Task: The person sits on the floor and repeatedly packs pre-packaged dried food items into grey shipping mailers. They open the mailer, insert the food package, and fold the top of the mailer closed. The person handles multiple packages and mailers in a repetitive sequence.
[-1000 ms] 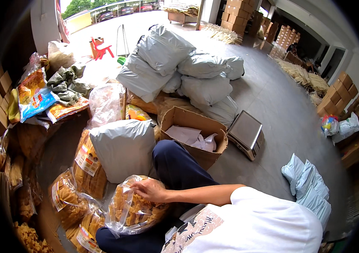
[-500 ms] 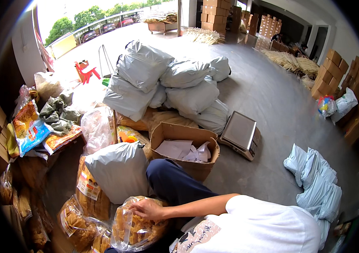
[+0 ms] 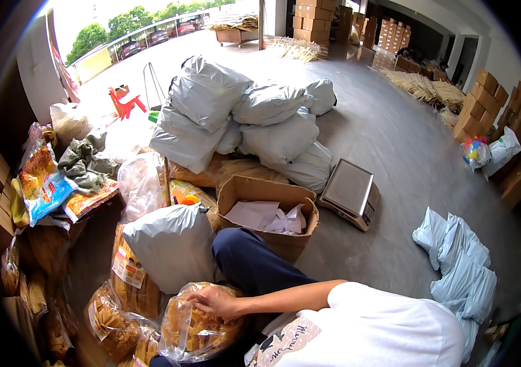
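Note:
My right hand (image 3: 214,302) rests on the upper side of a clear plastic bag (image 3: 202,330) filled with golden-brown, snack-like pieces. Its fingers are bent and pressed into the film. The bag sits low in front of me, beside my raised knee in dark trousers. My left hand is out of the picture. Just left of the held bag are similar filled bags (image 3: 109,321). Behind them stands a taller clear bag (image 3: 131,275) with a printed label, next to a stuffed grey plastic sack (image 3: 172,244).
Past my knee stands an open cardboard box (image 3: 297,246) with white papers inside. A flat-topped scale (image 3: 347,188) sits right of it. Grey sacks (image 3: 208,92) are piled beyond. Pale blue bags (image 3: 459,263) lie at right; a red chair (image 3: 127,104) stands far left.
The view has shifted very slightly. My right hand stays on the same bag with hardly any movement.

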{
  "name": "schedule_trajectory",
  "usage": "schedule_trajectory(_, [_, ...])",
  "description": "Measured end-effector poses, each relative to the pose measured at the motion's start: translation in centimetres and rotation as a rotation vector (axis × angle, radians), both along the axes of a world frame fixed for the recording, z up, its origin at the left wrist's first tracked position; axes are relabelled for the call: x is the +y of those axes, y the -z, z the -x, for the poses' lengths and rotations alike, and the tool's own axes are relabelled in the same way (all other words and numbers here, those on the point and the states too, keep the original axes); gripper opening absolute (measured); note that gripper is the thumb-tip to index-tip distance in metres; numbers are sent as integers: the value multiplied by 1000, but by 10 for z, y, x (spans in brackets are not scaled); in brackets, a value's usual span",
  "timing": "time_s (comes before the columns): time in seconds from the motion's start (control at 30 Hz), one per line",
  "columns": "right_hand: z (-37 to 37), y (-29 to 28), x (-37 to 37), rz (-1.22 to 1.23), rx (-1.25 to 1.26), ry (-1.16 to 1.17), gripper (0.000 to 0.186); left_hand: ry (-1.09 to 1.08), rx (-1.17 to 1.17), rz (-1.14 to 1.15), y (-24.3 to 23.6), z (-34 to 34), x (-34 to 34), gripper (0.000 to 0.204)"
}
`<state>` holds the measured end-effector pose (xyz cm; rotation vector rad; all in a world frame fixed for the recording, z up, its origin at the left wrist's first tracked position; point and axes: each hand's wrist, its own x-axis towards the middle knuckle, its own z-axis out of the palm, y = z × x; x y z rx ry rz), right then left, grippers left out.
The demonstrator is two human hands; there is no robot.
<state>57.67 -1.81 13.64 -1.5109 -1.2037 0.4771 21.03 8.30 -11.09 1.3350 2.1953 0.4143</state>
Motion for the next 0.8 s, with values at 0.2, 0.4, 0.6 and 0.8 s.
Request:
schedule_trajectory(0.2, [4,-7,7,39,-113,10,20,-456,-151,-212,25,153,-36,34])
schedule_trajectory(0.4, [3,-10,10,259,-163,6,23,-535,-174,-463,-20,179,-28,46])
schedule_trajectory(0.6, [5,-5,29,172,147,-243,21,-631,-91,-676,-155,169,-53,45])
schedule_trajectory(0.8, [34,-84,71,4,190,-357,22,-418,-350,-1047,-278,207,-60,37])
